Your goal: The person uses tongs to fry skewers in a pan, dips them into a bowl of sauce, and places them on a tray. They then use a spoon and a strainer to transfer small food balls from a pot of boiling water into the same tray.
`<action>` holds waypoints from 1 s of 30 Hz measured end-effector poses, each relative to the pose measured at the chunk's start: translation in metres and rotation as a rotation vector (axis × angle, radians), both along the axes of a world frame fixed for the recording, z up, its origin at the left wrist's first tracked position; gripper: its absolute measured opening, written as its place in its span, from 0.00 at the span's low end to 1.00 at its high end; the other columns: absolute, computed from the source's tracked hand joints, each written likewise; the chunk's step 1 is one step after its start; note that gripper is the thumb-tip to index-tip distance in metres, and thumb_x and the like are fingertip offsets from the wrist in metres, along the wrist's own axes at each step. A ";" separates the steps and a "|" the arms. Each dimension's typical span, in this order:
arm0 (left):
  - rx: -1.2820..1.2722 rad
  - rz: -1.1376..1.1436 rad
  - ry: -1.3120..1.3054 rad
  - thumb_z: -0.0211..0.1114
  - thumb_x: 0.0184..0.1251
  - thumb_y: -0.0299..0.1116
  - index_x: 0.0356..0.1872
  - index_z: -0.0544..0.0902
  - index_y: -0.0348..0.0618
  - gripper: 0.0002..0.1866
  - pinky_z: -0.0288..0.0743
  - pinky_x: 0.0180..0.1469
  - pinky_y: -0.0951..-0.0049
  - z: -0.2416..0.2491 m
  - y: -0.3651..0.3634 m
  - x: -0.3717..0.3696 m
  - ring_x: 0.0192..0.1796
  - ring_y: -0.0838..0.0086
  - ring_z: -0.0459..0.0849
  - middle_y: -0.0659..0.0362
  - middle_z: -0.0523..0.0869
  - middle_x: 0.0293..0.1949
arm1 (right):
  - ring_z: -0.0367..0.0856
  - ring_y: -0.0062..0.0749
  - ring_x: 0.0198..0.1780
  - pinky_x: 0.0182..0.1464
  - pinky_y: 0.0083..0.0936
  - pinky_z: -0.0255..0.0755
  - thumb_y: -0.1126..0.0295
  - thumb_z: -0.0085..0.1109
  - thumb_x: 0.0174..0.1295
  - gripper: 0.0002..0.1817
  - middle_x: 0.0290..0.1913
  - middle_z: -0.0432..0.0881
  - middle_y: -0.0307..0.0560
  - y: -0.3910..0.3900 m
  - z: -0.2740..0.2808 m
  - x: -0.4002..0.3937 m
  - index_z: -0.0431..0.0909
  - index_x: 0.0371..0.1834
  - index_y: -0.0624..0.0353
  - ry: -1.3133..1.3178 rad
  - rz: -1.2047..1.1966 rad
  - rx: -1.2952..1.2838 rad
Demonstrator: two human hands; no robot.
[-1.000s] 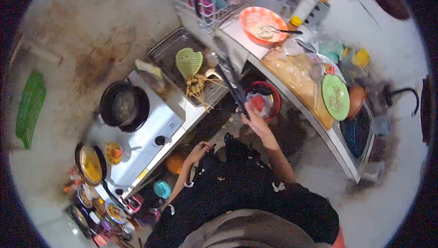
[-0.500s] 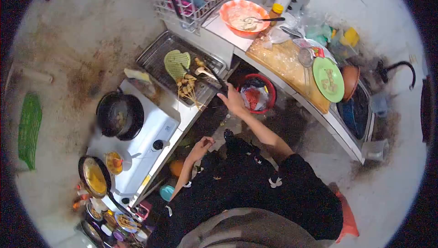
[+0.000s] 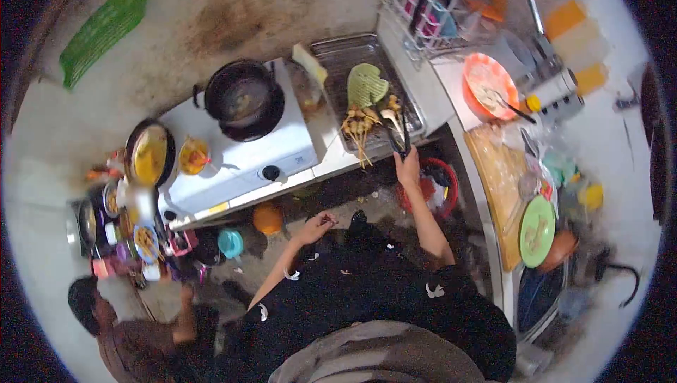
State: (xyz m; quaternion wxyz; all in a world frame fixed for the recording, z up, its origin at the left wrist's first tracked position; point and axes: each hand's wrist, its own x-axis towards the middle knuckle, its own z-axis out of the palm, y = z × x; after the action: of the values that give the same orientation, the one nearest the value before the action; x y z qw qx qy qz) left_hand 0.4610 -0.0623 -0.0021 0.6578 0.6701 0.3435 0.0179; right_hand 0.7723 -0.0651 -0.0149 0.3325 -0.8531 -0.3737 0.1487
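Note:
My right hand grips dark-handled tongs over the near right part of a dark metal tray. The tongs' tips lie by some browned food pieces. Left of them, a bundle of skewered food rests with its sticks pointing over the tray's front edge. A pale green perforated piece lies behind the skewers. My left hand hangs in front of my body below the counter, fingers loosely curled and nothing visible in them.
A black wok and a pan of yellow oil sit on the white stove. Right are an orange bowl, floury wooden board and green plate. A red bucket stands below; another person is lower left.
The view has swung left, bringing another person into sight at the lower left. My right hand still holds the tongs, now pointing more directly away from me. My left hand stays low.

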 end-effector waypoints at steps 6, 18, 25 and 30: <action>0.060 0.189 0.092 0.50 0.62 0.34 0.41 0.71 0.36 0.12 0.66 0.50 0.75 0.018 -0.019 -0.002 0.46 0.73 0.74 0.56 0.77 0.40 | 0.61 0.54 0.55 0.58 0.35 0.55 0.67 0.59 0.47 0.36 0.52 0.62 0.65 -0.002 0.003 0.002 0.52 0.57 0.67 0.035 0.020 0.033; -0.147 0.458 -0.091 0.49 0.63 0.36 0.46 0.68 0.35 0.16 0.67 0.47 0.76 -0.053 -0.058 -0.051 0.43 0.76 0.74 0.58 0.77 0.42 | 0.65 0.42 0.43 0.48 0.33 0.59 0.62 0.58 0.50 0.29 0.43 0.63 0.57 -0.011 0.006 -0.004 0.60 0.53 0.64 -0.262 -0.088 0.304; -0.175 0.745 -0.147 0.48 0.64 0.35 0.45 0.69 0.33 0.15 0.67 0.47 0.78 -0.037 -0.050 -0.144 0.43 0.77 0.74 0.57 0.77 0.42 | 0.67 0.33 0.38 0.41 0.25 0.62 0.73 0.52 0.54 0.15 0.40 0.67 0.46 0.009 0.089 -0.110 0.67 0.46 0.63 -0.103 0.070 0.471; -0.060 0.829 -0.191 0.51 0.62 0.34 0.46 0.69 0.34 0.16 0.67 0.46 0.77 -0.018 -0.006 -0.215 0.43 0.76 0.74 0.58 0.77 0.42 | 0.72 0.30 0.34 0.39 0.24 0.66 0.69 0.54 0.53 0.15 0.35 0.72 0.47 0.063 0.094 -0.266 0.68 0.44 0.58 0.167 0.626 0.256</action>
State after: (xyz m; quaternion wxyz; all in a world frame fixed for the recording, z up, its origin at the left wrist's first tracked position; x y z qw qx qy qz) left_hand 0.2461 -0.0680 -0.0199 0.6431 0.4512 0.5218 0.3327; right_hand 0.5067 -0.0016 0.0795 0.4044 -0.6333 -0.6043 0.2649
